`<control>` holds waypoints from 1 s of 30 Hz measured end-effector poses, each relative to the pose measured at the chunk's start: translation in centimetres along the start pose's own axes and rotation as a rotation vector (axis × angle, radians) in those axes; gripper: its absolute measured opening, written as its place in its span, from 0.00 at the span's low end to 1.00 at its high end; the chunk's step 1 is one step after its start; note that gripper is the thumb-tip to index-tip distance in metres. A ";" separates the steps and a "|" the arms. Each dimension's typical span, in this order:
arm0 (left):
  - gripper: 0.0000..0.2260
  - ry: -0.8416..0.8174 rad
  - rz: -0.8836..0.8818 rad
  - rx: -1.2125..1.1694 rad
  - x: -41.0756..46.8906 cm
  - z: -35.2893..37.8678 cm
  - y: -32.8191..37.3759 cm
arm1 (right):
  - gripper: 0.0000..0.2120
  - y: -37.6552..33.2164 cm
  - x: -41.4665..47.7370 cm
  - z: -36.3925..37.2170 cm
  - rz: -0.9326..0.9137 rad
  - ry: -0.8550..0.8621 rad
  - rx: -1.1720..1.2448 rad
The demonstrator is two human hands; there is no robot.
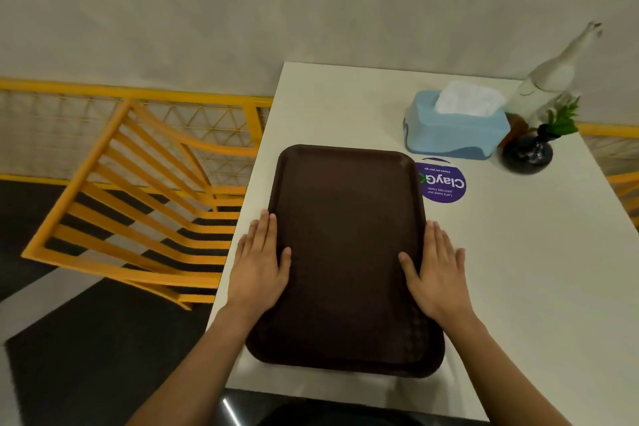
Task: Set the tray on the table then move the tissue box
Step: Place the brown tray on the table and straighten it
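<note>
We see the dark brown rectangular plastic tray (345, 252) lying flat on the white table (518, 270), near its front left edge. The left hand (261, 259) and right hand (435, 270) rest flat against its long sides, fingers extended, thumbs over the rim. The light blue tissue box (453, 131) sits beyond the tray, beside a dark round vase (527, 152) and a purple round sticker (444, 183).

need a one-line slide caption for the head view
Both hands, left hand and right hand, rest open on the brown tray's side edges on the white table; blue tissue box beyond.
</note>
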State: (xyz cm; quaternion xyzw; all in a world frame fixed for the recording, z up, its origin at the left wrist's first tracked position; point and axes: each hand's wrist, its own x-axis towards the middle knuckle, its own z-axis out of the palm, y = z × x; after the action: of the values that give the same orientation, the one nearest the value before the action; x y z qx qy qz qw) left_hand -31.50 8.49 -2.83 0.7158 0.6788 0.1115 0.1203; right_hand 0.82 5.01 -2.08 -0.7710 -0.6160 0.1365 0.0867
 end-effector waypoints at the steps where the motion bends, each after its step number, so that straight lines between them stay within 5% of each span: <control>1: 0.32 0.008 -0.007 0.005 0.1 0.1 -0.2 | 0.38 0.0 0.2 0.1 -0.007 0.007 -0.004; 30: 0.34 -0.104 0.032 -0.149 6.1 -2.1 -4.9 | 0.38 -4.7 4.4 1.3 0.112 -0.061 -0.029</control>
State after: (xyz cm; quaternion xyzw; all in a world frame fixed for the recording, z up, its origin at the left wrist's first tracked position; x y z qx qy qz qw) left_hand -36.47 14.89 -2.41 0.7205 0.6498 0.1264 0.2065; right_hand -3.10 10.31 -2.38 -0.8009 -0.5760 0.1557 0.0492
